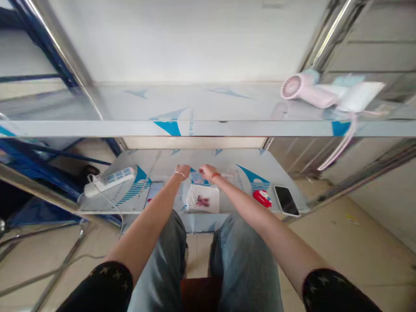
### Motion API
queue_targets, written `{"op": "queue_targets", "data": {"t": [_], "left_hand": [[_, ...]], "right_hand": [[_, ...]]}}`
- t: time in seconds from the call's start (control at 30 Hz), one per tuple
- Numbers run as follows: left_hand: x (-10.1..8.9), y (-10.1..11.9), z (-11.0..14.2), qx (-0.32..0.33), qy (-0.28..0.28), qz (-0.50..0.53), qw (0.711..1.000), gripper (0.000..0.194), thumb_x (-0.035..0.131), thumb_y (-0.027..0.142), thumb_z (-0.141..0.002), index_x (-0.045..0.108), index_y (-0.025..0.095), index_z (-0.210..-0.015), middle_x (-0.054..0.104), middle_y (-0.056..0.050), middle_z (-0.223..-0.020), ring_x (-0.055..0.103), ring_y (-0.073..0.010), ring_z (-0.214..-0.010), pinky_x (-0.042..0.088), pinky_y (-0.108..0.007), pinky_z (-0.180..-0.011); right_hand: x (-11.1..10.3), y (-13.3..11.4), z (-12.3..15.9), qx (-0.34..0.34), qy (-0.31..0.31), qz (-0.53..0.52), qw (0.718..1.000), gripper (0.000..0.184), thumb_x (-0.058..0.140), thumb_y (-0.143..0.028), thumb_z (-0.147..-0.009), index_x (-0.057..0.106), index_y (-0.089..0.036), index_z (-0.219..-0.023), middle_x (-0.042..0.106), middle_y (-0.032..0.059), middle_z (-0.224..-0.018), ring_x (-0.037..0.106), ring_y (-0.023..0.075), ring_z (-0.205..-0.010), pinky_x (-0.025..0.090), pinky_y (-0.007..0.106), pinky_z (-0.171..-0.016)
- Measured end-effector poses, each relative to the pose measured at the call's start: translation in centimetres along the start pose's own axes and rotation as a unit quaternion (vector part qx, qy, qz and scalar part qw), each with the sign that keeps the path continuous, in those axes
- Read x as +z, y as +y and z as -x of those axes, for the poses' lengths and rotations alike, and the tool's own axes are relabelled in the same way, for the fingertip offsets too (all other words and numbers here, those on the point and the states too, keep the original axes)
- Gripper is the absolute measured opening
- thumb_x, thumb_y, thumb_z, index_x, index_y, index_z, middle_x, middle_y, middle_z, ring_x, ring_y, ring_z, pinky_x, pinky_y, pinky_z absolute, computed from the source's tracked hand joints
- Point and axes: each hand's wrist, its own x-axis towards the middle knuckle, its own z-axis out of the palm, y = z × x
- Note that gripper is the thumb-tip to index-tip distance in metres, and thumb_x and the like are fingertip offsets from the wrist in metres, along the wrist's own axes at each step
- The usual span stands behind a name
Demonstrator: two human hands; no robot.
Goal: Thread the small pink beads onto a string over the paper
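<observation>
Both my hands reach onto the low steel table (227,167) in front of my knees. My left hand (182,170) and my right hand (206,171) are curled close together around a small clear bluish packet (196,177). Their fingers look closed on it, though it is too small to name surely. Just nearer to me lies a white tissue (203,198) with a heap of small dark red pieces (203,201) on it. A bracelet circles each wrist.
A white power strip (110,180) with its cord lies at the table's left, a phone (154,191) beside my left forearm. A red round tin (262,198) and a black phone (286,200) lie right. A pink handheld fan (307,90) rests on the upper shelf (182,128).
</observation>
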Motion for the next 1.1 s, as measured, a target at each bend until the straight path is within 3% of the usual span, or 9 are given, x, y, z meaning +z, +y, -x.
{"op": "queue_targets", "data": {"t": [0.13, 0.37, 0.53, 0.7, 0.93, 1.1], "left_hand": [[0.0, 0.1, 0.0, 0.011, 0.02, 0.008, 1.0, 0.035, 0.036, 0.015, -0.095, 0.066, 0.018, -0.115, 0.07, -0.013, -0.116, 0.061, -0.0242, -0.116, 0.041, -0.04, -0.102], [-0.8, 1.1, 0.9, 0.055, 0.044, 0.059, 0.996, 0.039, 0.056, 0.016, -0.086, 0.058, 0.024, -0.124, 0.064, -0.007, -0.129, 0.057, -0.0238, -0.12, 0.04, -0.04, -0.103], [-2.0, 2.7, 1.4, 0.072, 0.029, 0.028, 0.997, 0.024, 0.053, 0.016, -0.089, 0.065, 0.021, -0.109, 0.069, -0.007, -0.119, 0.061, -0.0234, -0.115, 0.036, -0.043, -0.105], [-2.6, 3.0, 1.6, 0.058, 0.022, 0.017, 0.998, 0.023, 0.048, 0.017, -0.093, 0.068, 0.02, -0.103, 0.071, -0.008, -0.115, 0.063, -0.023, -0.113, 0.037, -0.043, -0.104], [-2.0, 2.8, 1.1, 0.053, 0.033, 0.004, 0.998, 0.028, 0.045, 0.021, -0.093, 0.072, 0.019, -0.1, 0.072, -0.012, -0.109, 0.065, -0.0247, -0.108, 0.04, -0.044, -0.101], [-1.7, 2.7, 0.8, 0.057, 0.039, 0.003, 0.998, 0.028, 0.046, 0.023, -0.092, 0.072, 0.018, -0.099, 0.073, -0.013, -0.108, 0.065, -0.0254, -0.108, 0.041, -0.044, -0.1]], "right_hand": [[0.0, 0.5, 0.2, -0.006, 0.003, -0.007, 1.0, 0.03, 0.048, -0.018, -0.091, 0.073, -0.017, -0.108, 0.07, 0.0092, -0.113, 0.064, 0.0192, -0.102, 0.043, 0.023, -0.078], [-0.1, 0.2, 0.1, -0.015, 0.014, -0.019, 1.0, 0.028, 0.049, -0.015, -0.093, 0.071, -0.013, -0.11, 0.068, 0.0115, -0.115, 0.063, 0.0199, -0.105, 0.043, 0.022, -0.084], [0.1, -0.1, 0.0, -0.024, 0.025, 0.001, 0.999, 0.029, 0.046, -0.014, -0.094, 0.07, -0.011, -0.11, 0.067, 0.0146, -0.117, 0.063, 0.0213, -0.106, 0.043, 0.024, -0.084], [-0.1, -0.3, 0.4, -0.041, 0.027, 0.014, 0.999, 0.029, 0.045, -0.013, -0.094, 0.07, -0.011, -0.109, 0.067, 0.0135, -0.117, 0.062, 0.0208, -0.105, 0.043, 0.024, -0.085], [-0.7, -0.8, 0.9, -0.107, 0.013, 0.065, 0.992, 0.033, 0.042, -0.011, -0.095, 0.07, -0.009, -0.111, 0.066, 0.0161, -0.116, 0.059, 0.0233, -0.111, 0.043, 0.028, -0.089], [-0.5, -1.0, 0.8, -0.118, 0.016, 0.076, 0.99, 0.034, 0.041, -0.009, -0.095, 0.068, -0.007, -0.115, 0.066, 0.0169, -0.115, 0.059, 0.0235, -0.112, 0.043, 0.028, -0.089]]}}
